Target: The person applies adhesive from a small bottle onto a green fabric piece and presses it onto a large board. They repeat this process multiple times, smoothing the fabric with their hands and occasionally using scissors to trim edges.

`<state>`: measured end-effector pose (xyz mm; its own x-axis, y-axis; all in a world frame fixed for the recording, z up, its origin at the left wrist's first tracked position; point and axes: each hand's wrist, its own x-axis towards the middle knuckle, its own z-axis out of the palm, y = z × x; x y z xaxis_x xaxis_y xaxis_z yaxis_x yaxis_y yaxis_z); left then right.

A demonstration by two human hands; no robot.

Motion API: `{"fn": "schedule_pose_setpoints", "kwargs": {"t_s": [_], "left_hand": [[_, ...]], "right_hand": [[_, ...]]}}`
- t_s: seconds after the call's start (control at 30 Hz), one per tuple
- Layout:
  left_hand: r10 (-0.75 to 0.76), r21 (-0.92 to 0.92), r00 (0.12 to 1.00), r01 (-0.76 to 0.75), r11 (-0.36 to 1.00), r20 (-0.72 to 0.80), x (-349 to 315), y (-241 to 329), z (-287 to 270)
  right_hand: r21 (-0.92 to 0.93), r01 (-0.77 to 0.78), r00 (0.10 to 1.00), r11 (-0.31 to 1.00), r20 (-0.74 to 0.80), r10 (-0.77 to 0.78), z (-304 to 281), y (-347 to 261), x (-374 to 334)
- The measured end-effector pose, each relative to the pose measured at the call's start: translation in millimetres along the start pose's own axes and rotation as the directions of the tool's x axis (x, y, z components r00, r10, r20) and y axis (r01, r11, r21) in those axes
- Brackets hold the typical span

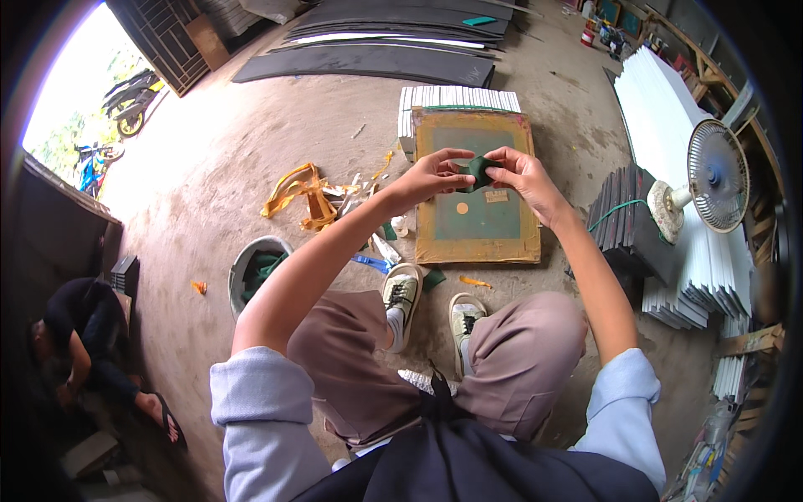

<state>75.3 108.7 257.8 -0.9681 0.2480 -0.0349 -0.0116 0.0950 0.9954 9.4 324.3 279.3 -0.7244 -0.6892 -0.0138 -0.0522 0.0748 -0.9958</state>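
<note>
Small dark green piece [478, 173], soft-looking with a matte surface and angular outline, is up between both hands, over the far half of the framed panel. Right hand [525, 177] pinches its right side, thumb against fingertips. Left hand [431, 177] is at its left side, thumb and index parted around the edge; can't tell if they press on it.

Below: framed panel [478, 233], rectangular, yellow-brown worn border, dull green centre with a pale round spot. Far edge sits against a row of white slabs [460, 99], thin, stacked on edge.

Left of the panel: crumpled orange strips [319, 207], tangled, mixed with pale scraps. Nearer and left, a grey round bucket [266, 243] with dark green pieces inside. A flat green scrap [433, 279] lies on the rough concrete floor [209, 167] between the shoes.

Right: dark slabs [623, 209] bound with green cord; round wire-cage fan [718, 174] just beside them; long smooth white sheets [661, 105] beyond.

Far: flat black sheets [360, 71], layered. Near left: another person [84, 326], bent low.
</note>
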Motion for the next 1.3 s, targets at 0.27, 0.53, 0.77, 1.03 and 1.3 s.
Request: {"fn": "schedule_pose_setpoints", "kwargs": {"t_s": [0.27, 0.53, 0.77, 1.03, 1.3], "left_hand": [[0.015, 0.202, 0.983, 0.022, 0.979, -0.181, -27, -15, -27], [-0.081, 0.247, 0.913, 0.192, 0.950, -0.400, -65, -113, -75], [0.050, 0.526, 0.720, 0.456, 0.718, -0.692, -98, -237, -112], [0.078, 0.568, 0.824, 0.315, 0.760, -0.561, -62, -298, -88], [0.037, 0.529, 0.868, 0.268, 0.805, -0.495, -16, -334, -74]], "right_hand": [[-0.487, 0.031, 0.995, 0.873, -0.072, -0.076, 19, 1, 14], [-0.866, 0.179, 0.966, 0.467, 0.245, 0.084, 86, 68, 95], [-0.901, 0.260, 0.915, 0.348, 0.344, 0.209, 101, 189, 168], [-0.909, 0.044, 0.986, 0.414, -0.027, -0.164, 64, 271, 182], [-0.925, -0.043, 0.975, 0.378, -0.121, -0.185, 56, 278, 197]]}}
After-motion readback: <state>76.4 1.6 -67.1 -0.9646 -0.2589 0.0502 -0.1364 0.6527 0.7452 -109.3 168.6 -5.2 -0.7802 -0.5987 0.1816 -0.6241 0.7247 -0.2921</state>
